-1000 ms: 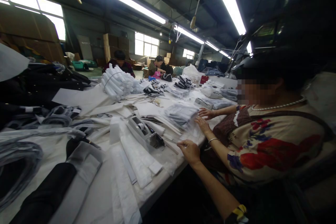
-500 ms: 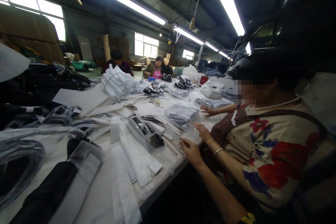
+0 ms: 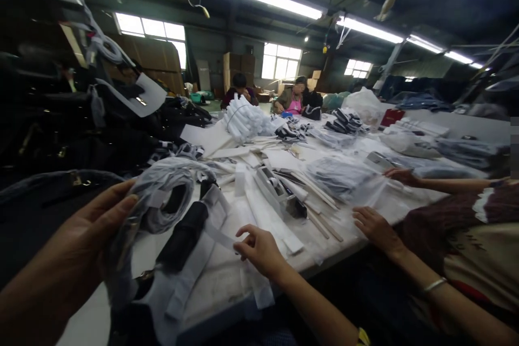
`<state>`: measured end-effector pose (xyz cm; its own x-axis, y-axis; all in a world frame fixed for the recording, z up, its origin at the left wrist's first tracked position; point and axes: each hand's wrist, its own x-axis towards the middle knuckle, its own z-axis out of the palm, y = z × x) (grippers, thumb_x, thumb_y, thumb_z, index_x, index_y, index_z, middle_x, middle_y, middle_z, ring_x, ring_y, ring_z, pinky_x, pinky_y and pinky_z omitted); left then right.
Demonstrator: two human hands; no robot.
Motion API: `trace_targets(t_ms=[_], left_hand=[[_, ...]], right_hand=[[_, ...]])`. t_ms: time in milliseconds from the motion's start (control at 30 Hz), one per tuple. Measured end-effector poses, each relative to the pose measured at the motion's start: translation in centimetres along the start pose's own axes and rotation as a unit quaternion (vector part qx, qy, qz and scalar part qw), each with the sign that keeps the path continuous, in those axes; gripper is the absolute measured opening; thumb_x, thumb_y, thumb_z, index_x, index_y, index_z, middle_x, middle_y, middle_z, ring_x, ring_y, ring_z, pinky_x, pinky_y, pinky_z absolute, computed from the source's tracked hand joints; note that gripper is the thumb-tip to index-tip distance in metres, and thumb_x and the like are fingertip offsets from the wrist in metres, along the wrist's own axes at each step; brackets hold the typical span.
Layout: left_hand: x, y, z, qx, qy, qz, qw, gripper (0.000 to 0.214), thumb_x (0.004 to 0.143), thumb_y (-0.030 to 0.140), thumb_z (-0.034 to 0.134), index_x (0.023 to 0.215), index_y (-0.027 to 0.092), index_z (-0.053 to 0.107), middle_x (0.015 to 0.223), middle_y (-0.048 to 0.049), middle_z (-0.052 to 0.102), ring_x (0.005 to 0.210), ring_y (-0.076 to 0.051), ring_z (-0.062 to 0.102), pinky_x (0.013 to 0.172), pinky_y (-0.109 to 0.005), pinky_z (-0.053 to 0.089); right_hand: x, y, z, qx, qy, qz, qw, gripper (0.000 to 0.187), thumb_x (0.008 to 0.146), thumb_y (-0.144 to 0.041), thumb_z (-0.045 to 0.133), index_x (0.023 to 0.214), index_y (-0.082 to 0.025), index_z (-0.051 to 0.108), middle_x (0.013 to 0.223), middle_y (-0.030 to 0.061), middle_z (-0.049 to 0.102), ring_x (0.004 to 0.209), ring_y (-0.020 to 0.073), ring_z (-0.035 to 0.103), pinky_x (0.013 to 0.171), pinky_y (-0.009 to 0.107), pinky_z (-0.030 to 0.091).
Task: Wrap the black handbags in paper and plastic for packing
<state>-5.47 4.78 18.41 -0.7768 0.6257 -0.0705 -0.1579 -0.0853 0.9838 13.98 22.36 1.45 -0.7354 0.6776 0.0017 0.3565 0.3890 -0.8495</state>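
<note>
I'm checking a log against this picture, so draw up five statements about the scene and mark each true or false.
1. The left hand holds a plastic-wrapped coil. True.
2. The right hand rests on the tape dispenser. False: it is apart from the tape dispenser, its fingertips at a pale strip.
3. The white rolls lie loose. False: a band circles the white rolls.
4. The nearest co-worker wears a bracelet. True.
5. Someone in the background wears a pink apron. True.
</note>
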Motion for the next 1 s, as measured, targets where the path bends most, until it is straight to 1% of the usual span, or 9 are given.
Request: trace_targets(t_ms=[100, 167, 267, 400, 533, 633, 733, 833, 1000], left_hand=[[-0.1, 0.8, 0.2, -0.016, -0.026, -0.026, 0.999, 0.076, 0.048, 0.043, 0.093, 0.116, 0.025, 0.065, 0.092, 0.0001, 0.077, 0.067, -0.016, 0.072, 0.057, -0.018, 0.059], [-0.2, 0.9, 0.1, -0.025, -0.040, -0.015, 0.999, 0.071, 0.056, 0.040, 0.091, 0.119, 0.025, 0.063, 0.092, 0.0003, 0.077, 0.067, -0.015, 0.072, 0.058, -0.017, 0.058], [-0.1, 0.7, -0.4, -0.037, -0.058, 0.007, 0.998, 0.070, 0.063, 0.035, 0.088, 0.126, 0.024, 0.059, 0.094, 0.0001, 0.077, 0.070, -0.015, 0.073, 0.059, -0.015, 0.058], [0.2, 0.5, -0.9, -0.044, -0.057, 0.009, 0.997, 0.064, 0.067, 0.035, 0.085, 0.124, 0.022, 0.061, 0.091, 0.0000, 0.078, 0.068, -0.014, 0.073, 0.061, -0.016, 0.058], [0.1, 0.7, -0.6, -0.041, -0.044, 0.007, 0.998, 0.066, 0.057, 0.038, 0.091, 0.116, 0.023, 0.066, 0.094, -0.0006, 0.078, 0.068, -0.015, 0.072, 0.061, -0.017, 0.059], [-0.1, 0.9, -0.6, -0.033, -0.035, -0.006, 0.999, 0.070, 0.053, 0.040, 0.092, 0.116, 0.024, 0.065, 0.095, -0.0004, 0.077, 0.068, -0.015, 0.072, 0.060, -0.017, 0.059], [-0.2, 0.9, -0.7, -0.029, -0.043, -0.016, 0.999, 0.068, 0.060, 0.039, 0.089, 0.121, 0.025, 0.062, 0.095, -0.0003, 0.077, 0.071, -0.016, 0.073, 0.062, -0.019, 0.059], [-0.2, 0.9, -0.9, -0.022, -0.073, -0.020, 0.997, 0.067, 0.067, 0.038, 0.085, 0.127, 0.026, 0.057, 0.102, -0.0021, 0.076, 0.079, -0.018, 0.073, 0.068, -0.021, 0.060], [-0.2, 0.9, -0.8, -0.009, -0.072, -0.011, 0.997, 0.067, 0.067, 0.036, 0.085, 0.126, 0.024, 0.059, 0.109, -0.0063, 0.074, 0.090, -0.023, 0.073, 0.077, -0.028, 0.059]], right_hand=[[0.5, -0.2, 1.2, -0.213, 0.003, -0.028, 0.977, 0.016, 0.086, -0.021, 0.061, 0.101, -0.023, 0.066, 0.088, 0.0033, 0.075, 0.086, 0.0209, 0.069, 0.078, 0.030, 0.047], [0.4, -0.3, 1.8, -0.279, 0.016, -0.054, 0.959, 0.023, 0.085, -0.018, 0.063, 0.107, -0.022, 0.066, 0.109, 0.0091, 0.071, 0.101, 0.0264, 0.064, 0.086, 0.037, 0.045], [0.2, -0.5, 2.5, -0.330, 0.010, -0.125, 0.936, 0.028, 0.085, -0.023, 0.068, 0.112, -0.021, 0.064, 0.123, 0.0106, 0.065, 0.109, 0.0281, 0.059, 0.093, 0.040, 0.043], [-0.4, 0.3, 3.4, -0.328, -0.019, -0.166, 0.930, 0.030, 0.088, -0.034, 0.067, 0.114, -0.019, 0.065, 0.106, 0.0092, 0.070, 0.100, 0.0264, 0.062, 0.090, 0.038, 0.047], [-0.9, 1.9, 4.1, -0.318, 0.000, -0.193, 0.928, 0.046, 0.091, -0.019, 0.056, 0.136, -0.011, 0.051, 0.107, 0.0151, 0.070, 0.100, 0.0278, 0.063, 0.091, 0.041, 0.048], [-0.9, 1.7, 3.8, -0.230, 0.023, -0.156, 0.960, 0.045, 0.092, -0.010, 0.043, 0.137, -0.012, 0.048, 0.101, 0.0146, 0.071, 0.092, 0.0252, 0.067, 0.086, 0.040, 0.052], [-1.0, -0.6, 2.3, 0.005, 0.037, -0.097, 0.995, 0.029, 0.098, -0.022, 0.037, 0.122, -0.018, 0.052, 0.100, 0.0098, 0.072, 0.078, 0.0186, 0.069, 0.069, 0.032, 0.055], [-1.2, -4.3, -0.1, 0.189, -0.043, -0.080, 0.978, 0.037, 0.100, -0.046, 0.036, 0.102, -0.018, 0.060, 0.095, 0.0081, 0.069, 0.068, 0.0148, 0.065, 0.053, 0.024, 0.051], [-0.9, -9.2, -3.1, 0.227, -0.109, -0.118, 0.960, 0.042, 0.090, -0.054, 0.055, 0.087, -0.015, 0.070, 0.069, 0.0008, 0.058, 0.060, 0.0109, 0.055, 0.059, 0.023, 0.048]])
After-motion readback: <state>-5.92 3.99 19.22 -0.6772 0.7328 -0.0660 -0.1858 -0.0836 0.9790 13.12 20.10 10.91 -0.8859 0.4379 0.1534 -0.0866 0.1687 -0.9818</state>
